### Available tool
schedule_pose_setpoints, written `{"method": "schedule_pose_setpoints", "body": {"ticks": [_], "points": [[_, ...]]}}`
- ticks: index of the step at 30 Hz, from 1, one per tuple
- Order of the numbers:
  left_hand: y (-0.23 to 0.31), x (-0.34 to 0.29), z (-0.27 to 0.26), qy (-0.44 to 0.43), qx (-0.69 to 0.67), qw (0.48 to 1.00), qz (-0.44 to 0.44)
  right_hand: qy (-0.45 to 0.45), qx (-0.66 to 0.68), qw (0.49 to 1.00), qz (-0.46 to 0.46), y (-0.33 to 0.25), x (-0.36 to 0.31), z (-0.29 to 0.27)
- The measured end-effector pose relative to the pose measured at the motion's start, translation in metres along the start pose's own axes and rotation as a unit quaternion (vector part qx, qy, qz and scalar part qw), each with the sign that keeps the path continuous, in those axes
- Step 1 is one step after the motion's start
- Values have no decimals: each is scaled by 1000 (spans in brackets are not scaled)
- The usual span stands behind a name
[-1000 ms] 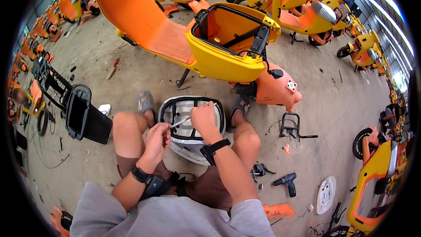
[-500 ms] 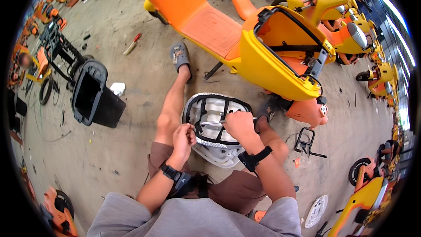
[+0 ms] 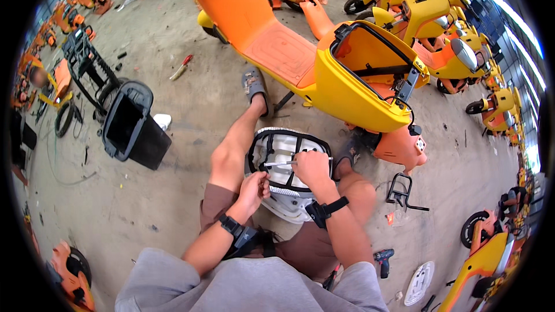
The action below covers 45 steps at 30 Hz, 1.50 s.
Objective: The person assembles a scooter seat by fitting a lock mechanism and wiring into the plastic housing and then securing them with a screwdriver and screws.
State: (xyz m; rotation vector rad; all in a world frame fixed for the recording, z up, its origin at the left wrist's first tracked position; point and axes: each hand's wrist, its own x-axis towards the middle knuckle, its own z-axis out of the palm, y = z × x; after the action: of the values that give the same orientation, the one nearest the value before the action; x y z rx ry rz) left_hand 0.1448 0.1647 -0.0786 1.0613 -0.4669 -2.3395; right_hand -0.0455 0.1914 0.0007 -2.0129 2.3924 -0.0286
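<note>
A white molded shell with a black rim and black cross ribs rests between my lower legs, its hollow side facing me. Over its right part, my right hand is closed around a slim silver metal rod-like tool, whose shaft points left across the hollow. At the shell's left edge my left hand has its fingers curled in a pinch near the rod's tip. Whatever those fingers hold, if anything, is too small to make out.
A yellow and orange scooter body stands just ahead. To the left is a black bin-like box; a red-handled tool lies beyond. On the right are a black bent bracket, a cordless drill and a white panel.
The view has shifted a little, bringing the drill on the right into sight. My left hand sits slightly lower against the shell; my right hand keeps its grip on the rod-like tool.
</note>
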Motion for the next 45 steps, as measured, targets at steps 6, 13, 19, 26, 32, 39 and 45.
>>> {"method": "schedule_pose_setpoints", "body": {"ticks": [6,13,19,26,32,39,45], "points": [[-26,16,-21,5,16,1000,-7,-21,4,1000,-2,-1,-7,0],[-29,23,-25,2,43,999,-23,-95,-55,991,-76,17,7,-11],[-28,29,-29,2,52,998,-30,31,-41,967,-249,40,25,-5],[-22,35,-25,11,33,998,-57,-44,37,998,6,13,20,0],[-25,40,-20,0,66,996,-55,-89,95,989,69,8,28,-2],[-24,39,-27,-4,68,995,-67,-318,394,859,75,34,44,-36],[-28,44,-31,-18,121,989,-81,-222,402,888,-19,29,44,-16]]}}
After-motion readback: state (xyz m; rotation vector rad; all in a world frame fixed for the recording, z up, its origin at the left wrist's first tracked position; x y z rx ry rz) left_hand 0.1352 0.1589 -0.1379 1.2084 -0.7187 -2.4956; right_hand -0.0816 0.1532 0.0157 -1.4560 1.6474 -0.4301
